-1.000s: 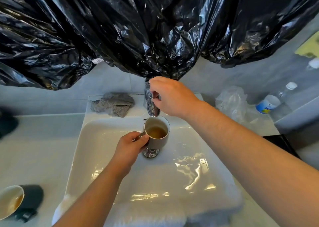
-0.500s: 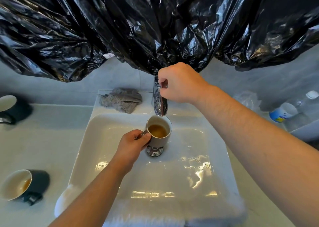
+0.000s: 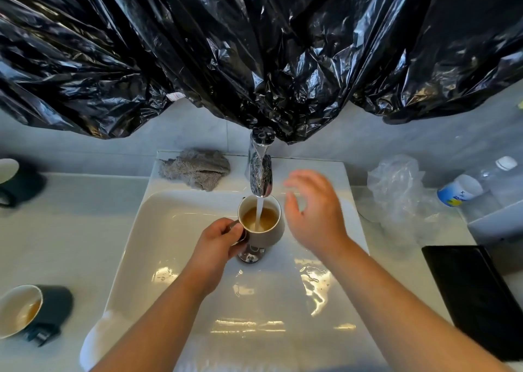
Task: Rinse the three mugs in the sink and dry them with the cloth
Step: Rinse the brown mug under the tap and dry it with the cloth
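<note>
– While water runs from the chrome tap (image 3: 260,173), where is the grey ceramic mug (image 3: 268,238)?
– Head view: upright under the stream, over the white sink (image 3: 135,230); brown liquid inside; the left hand (image 3: 215,244) has its grip closed round the handle.
– And the right hand (image 3: 314,216)?
– Open, fingers spread, just beside the mug, holding nothing.
– How will it handle?
– Rigid, breakable, probably slippery when wet and heavier as it fills; I'd hold the handle and steady the wall with the free palm.
– The rest?
– One dark mug with dregs (image 3: 25,312) lies on the pale tabletop (image 3: 70,230) at left, another dark mug (image 3: 19,182) farther back; the crumpled grey cloth (image 3: 195,167) lies on the sink's ledge beside the tap.
</note>
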Tool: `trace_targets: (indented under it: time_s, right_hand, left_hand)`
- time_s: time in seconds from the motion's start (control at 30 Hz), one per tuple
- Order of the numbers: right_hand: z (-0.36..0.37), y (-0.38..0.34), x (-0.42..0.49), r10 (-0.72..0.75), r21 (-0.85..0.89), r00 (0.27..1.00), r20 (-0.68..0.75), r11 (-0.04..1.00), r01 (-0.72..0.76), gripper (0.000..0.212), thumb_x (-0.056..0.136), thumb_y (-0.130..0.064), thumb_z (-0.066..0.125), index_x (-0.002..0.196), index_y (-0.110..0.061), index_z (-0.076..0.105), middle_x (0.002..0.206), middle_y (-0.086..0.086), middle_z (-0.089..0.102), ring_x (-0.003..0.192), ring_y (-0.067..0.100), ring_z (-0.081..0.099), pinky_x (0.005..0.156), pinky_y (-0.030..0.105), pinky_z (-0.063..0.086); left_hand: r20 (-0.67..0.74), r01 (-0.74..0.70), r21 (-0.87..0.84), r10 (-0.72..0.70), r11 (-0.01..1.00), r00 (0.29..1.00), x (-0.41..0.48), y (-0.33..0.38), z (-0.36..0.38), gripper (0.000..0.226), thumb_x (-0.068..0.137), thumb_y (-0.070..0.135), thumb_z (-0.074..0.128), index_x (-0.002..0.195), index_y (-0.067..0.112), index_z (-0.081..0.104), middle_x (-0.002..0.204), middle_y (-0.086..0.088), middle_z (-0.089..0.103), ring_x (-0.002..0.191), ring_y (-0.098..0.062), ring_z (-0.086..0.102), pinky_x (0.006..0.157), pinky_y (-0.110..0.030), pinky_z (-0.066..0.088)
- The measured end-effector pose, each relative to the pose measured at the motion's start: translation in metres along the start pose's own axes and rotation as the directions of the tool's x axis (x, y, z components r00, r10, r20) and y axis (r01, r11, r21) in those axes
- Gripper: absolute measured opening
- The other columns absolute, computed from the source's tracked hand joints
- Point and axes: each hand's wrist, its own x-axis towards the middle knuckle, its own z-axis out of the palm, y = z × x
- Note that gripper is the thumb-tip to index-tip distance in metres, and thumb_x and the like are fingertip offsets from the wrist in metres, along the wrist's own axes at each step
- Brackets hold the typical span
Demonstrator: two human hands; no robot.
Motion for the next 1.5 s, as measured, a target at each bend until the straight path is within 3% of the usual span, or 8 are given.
trace_targets:
  time_s: [0.13, 0.23, 0.47, 0.8, 1.03, 1.17, 1.3, 1.5]
  right_hand:
    - [0.015, 0.014, -0.027, 0.255, 0.089, 0.887, 0.385, 0.947, -0.31, 0.054, 0.089, -0.043, 0.056, 0.14, -0.023, 0.052, 0.138, -0.015, 0.047, 0.13, 0.005, 0.041, 0.107, 0.025, 0.038]
    - [0.018, 0.018, -0.024, 0.283, 0.166, 0.796, 0.535, 0.889, -0.427, 0.056, 0.088, -0.045, 0.054, 0.142, -0.031, 0.045, 0.139, -0.015, 0.049, 0.127, 0.008, 0.047, 0.106, 0.033, 0.047]
    - [0.023, 0.02, -0.029, 0.268, 0.123, 0.863, 0.429, 0.929, -0.349, 0.06, 0.084, -0.052, 0.055, 0.14, -0.032, 0.046, 0.139, -0.013, 0.05, 0.126, 0.01, 0.044, 0.103, 0.031, 0.046]
    - [0.029, 0.02, -0.031, 0.289, 0.105, 0.864, 0.412, 0.927, -0.36, 0.062, 0.082, -0.059, 0.051, 0.14, -0.038, 0.042, 0.138, -0.017, 0.047, 0.122, 0.003, 0.039, 0.099, 0.026, 0.047]
    - [0.033, 0.019, -0.03, 0.298, 0.202, 0.84, 0.453, 0.884, -0.422, 0.06, 0.086, -0.059, 0.047, 0.142, -0.036, 0.046, 0.14, -0.016, 0.05, 0.128, 0.011, 0.045, 0.103, 0.032, 0.049]
    - [0.037, 0.01, -0.033, 0.402, 0.363, 0.756, 0.517, 0.697, -0.618, 0.05, 0.085, -0.051, 0.049, 0.134, -0.045, 0.054, 0.127, -0.029, 0.056, 0.122, -0.001, 0.051, 0.085, 0.008, 0.046]
    - [0.043, 0.004, -0.033, 0.433, 0.459, 0.709, 0.556, 0.551, -0.697, 0.045, 0.083, -0.026, 0.048, 0.118, -0.047, 0.065, 0.111, -0.023, 0.069, 0.109, 0.002, 0.061, 0.092, 0.024, 0.052]
    - [0.05, -0.004, -0.034, 0.452, 0.53, 0.664, 0.596, 0.4, -0.748, 0.049, 0.095, -0.003, 0.043, 0.12, -0.037, 0.067, 0.114, -0.012, 0.07, 0.108, 0.007, 0.064, 0.079, 0.02, 0.056]
  left_hand:
    - [0.1, 0.072, -0.173, -0.055, 0.982, 0.993, 0.003, -0.007, 0.004, 0.024, 0.106, 0.011, 0.046, 0.109, -0.008, 0.06, 0.113, -0.03, 0.064, 0.104, -0.029, 0.07, 0.088, -0.037, 0.06]
    - [0.145, 0.124, -0.276, -0.086, 0.953, 0.986, 0.005, -0.013, 0.006, 0.022, 0.106, 0.012, 0.046, 0.107, -0.003, 0.061, 0.113, -0.026, 0.066, 0.107, -0.03, 0.07, 0.093, -0.041, 0.058]
    - [0.258, 0.226, -0.461, -0.114, 0.858, 0.959, 0.01, -0.025, 0.009, 0.02, 0.089, 0.019, 0.057, 0.1, 0.002, 0.058, 0.098, -0.02, 0.068, 0.104, -0.036, 0.068, 0.092, -0.044, 0.058]
    - [0.265, 0.237, -0.466, -0.121, 0.853, 0.957, 0.013, -0.027, 0.009, 0.019, 0.087, 0.018, 0.058, 0.094, 0.001, 0.06, 0.093, -0.018, 0.068, 0.103, -0.036, 0.066, 0.09, -0.043, 0.058]
    - [0.212, 0.189, -0.358, -0.118, 0.915, 0.97, 0.007, -0.017, 0.001, 0.015, 0.098, 0.014, 0.052, 0.096, 0.001, 0.06, 0.094, -0.021, 0.068, 0.099, -0.041, 0.064, 0.094, -0.059, 0.056]
    - [0.086, 0.088, -0.151, -0.075, 0.985, 0.993, 0.001, -0.005, -0.006, 0.018, 0.105, 0.01, 0.048, 0.101, -0.003, 0.06, 0.101, -0.023, 0.064, 0.1, -0.033, 0.067, 0.092, -0.049, 0.059]
    - [-0.012, -0.012, 0.016, 0.012, 1.0, 1.0, -0.003, 0.009, -0.011, 0.016, 0.099, 0.005, 0.058, 0.085, 0.003, 0.064, 0.084, -0.011, 0.065, 0.092, -0.027, 0.066, 0.09, -0.04, 0.06]
    - [-0.081, -0.135, 0.244, 0.159, 0.96, 0.984, -0.012, 0.029, -0.009, 0.027, 0.076, 0.031, 0.068, 0.076, 0.004, 0.067, 0.081, -0.028, 0.06, 0.08, -0.026, 0.059, 0.092, -0.058, 0.053]
